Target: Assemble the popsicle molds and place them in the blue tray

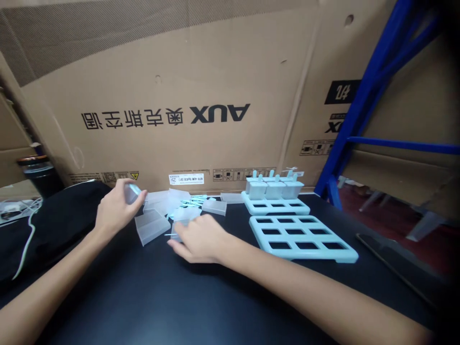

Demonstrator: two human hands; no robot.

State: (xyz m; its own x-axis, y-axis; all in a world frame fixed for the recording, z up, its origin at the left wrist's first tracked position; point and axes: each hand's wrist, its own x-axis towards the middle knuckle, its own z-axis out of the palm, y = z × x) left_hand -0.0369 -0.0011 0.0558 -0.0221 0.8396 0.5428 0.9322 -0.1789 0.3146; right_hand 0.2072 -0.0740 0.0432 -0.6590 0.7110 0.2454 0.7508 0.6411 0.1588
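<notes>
My left hand (117,203) is raised at the left, its fingers closed around a pale, translucent popsicle mold (133,189) mostly hidden by the hand. Low over the table, my right hand (201,239) has thumb and fingers brought together on a thin light blue popsicle stick (168,235), seen edge-on. Clear mold cups (153,227) lie loosely around both hands. Behind the right hand is a pile of light blue sticks (194,201). To the right sits a light blue rack (302,237) with square openings. A second rack (278,209) behind it carries several upright molds (275,189) with stick lids.
A large cardboard box (179,72) stands behind the table (151,297). At the left are a black cloth (68,225), a white cable (30,235) and a dark cup (38,177). A blue metal frame (366,96) rises at the right, near a dark flat object (395,263).
</notes>
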